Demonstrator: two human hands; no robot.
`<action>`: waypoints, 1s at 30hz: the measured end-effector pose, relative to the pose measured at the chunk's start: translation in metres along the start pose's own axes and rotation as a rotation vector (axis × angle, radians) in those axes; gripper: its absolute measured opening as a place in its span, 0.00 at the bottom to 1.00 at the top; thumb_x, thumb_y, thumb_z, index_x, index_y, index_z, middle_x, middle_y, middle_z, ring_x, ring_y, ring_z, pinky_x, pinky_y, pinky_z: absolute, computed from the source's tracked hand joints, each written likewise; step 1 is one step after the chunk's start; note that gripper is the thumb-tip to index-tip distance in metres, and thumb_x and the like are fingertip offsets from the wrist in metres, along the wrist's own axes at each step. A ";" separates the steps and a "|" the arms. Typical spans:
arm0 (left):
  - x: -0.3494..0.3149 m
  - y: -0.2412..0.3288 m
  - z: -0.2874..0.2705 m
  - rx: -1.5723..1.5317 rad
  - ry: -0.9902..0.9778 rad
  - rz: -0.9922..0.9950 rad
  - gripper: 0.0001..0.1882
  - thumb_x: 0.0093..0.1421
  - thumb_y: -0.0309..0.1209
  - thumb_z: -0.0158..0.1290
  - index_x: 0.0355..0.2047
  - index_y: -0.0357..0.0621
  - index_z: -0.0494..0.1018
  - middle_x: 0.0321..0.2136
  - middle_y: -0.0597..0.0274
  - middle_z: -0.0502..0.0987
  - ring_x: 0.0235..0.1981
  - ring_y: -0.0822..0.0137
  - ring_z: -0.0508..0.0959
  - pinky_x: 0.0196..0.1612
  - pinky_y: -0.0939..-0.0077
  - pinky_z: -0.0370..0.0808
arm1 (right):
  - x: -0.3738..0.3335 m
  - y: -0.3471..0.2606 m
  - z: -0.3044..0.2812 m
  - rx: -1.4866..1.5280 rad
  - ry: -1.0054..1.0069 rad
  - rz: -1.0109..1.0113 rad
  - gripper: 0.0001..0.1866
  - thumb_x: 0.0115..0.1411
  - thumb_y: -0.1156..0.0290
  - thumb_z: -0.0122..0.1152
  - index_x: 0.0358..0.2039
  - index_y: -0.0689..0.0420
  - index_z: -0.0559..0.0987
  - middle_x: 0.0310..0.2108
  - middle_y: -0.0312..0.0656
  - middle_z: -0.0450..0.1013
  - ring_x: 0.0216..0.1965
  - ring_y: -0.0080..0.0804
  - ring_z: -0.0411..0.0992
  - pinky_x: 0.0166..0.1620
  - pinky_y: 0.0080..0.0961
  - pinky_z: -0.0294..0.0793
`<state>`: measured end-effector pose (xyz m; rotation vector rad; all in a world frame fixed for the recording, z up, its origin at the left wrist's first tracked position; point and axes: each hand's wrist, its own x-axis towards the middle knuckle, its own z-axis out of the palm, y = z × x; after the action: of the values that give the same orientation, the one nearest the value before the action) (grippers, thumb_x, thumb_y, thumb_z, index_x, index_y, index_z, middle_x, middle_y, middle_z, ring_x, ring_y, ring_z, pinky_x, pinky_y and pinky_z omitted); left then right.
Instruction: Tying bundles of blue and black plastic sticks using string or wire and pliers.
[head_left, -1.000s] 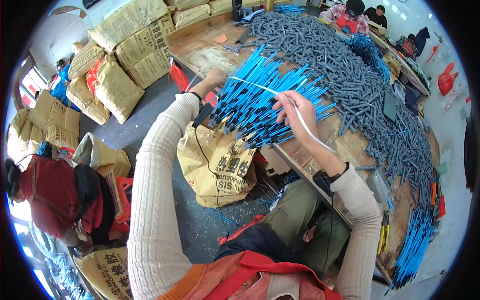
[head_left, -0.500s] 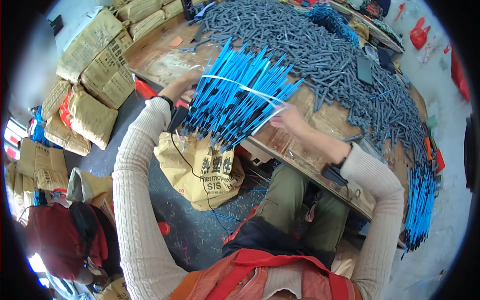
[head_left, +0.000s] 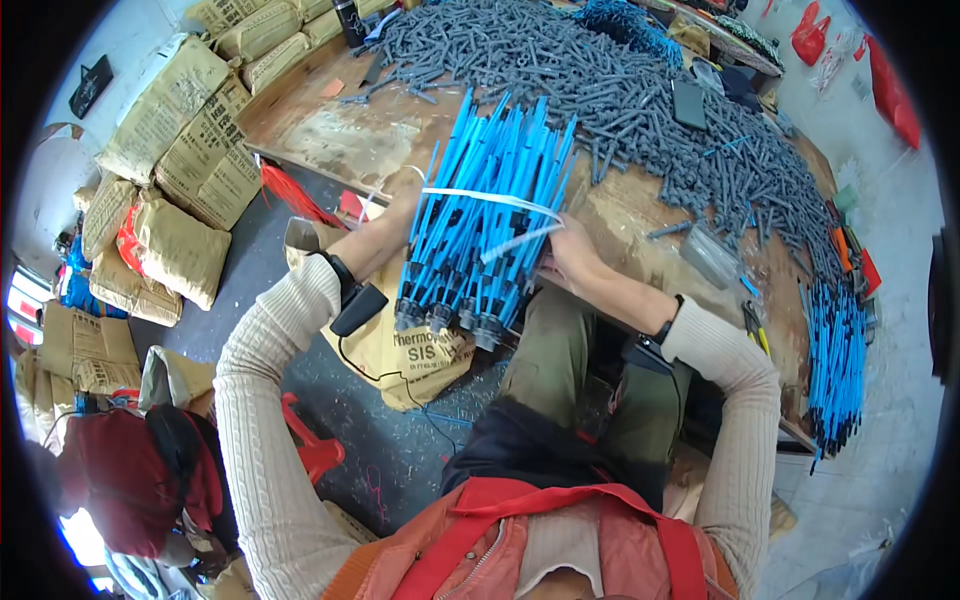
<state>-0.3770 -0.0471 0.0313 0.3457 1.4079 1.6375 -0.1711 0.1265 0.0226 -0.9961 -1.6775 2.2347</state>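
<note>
A thick bundle of thin blue rods (head_left: pixel 490 215) with dark fittings at their near ends leans over the table's front edge. Across its middle runs a white strap (head_left: pixel 478 195), one loose tail slanting over the rods on the right. My left hand (head_left: pixel 404 218) grips the bundle's left side, its fingers mostly hidden by the rods. On the right side, my right hand (head_left: pixel 570 250) is closed at the strap's end, against the bundle.
Grey plastic pieces (head_left: pixel 560 75) form a big heap on the wooden table (head_left: pixel 390 135), with a dark phone (head_left: pixel 688 104) on top. Another blue rod bundle (head_left: pixel 836 365) stands at the right edge. Pliers (head_left: pixel 755 325) lie near it. Stacked sacks (head_left: pixel 175 110) stand left; a paper sack (head_left: pixel 420 365) sits below.
The bundle has come nearer and turned more upright, its rods drawn closer together. Both hands have moved nearer, and the right hand has come in against the bundle's side.
</note>
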 end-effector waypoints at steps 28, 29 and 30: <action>-0.095 -0.229 0.196 -0.213 0.345 0.100 0.13 0.75 0.36 0.41 0.43 0.44 0.73 0.29 0.75 0.73 0.28 0.83 0.70 0.32 0.86 0.70 | -0.167 0.180 -0.191 0.259 0.360 -0.255 0.11 0.75 0.64 0.42 0.37 0.55 0.69 0.31 0.29 0.67 0.31 0.17 0.63 0.38 0.19 0.66; -0.096 -0.230 0.195 -0.226 0.337 0.078 0.13 0.75 0.36 0.41 0.44 0.44 0.73 0.30 0.74 0.74 0.29 0.83 0.71 0.33 0.86 0.72 | -0.166 0.183 -0.195 0.145 0.359 -0.213 0.12 0.74 0.62 0.44 0.39 0.56 0.70 0.32 0.30 0.68 0.32 0.17 0.65 0.40 0.19 0.67; -0.098 -0.228 0.194 -0.239 0.326 0.054 0.13 0.75 0.36 0.41 0.45 0.44 0.74 0.31 0.73 0.75 0.30 0.83 0.73 0.34 0.85 0.73 | -0.165 0.184 -0.196 0.032 0.359 -0.170 0.13 0.73 0.60 0.46 0.41 0.57 0.71 0.34 0.30 0.69 0.34 0.17 0.66 0.41 0.19 0.67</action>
<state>-0.0833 -0.0179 -0.0787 -0.0238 1.4241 1.9480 0.1175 0.1323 -0.1043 -1.1206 -1.5012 1.8398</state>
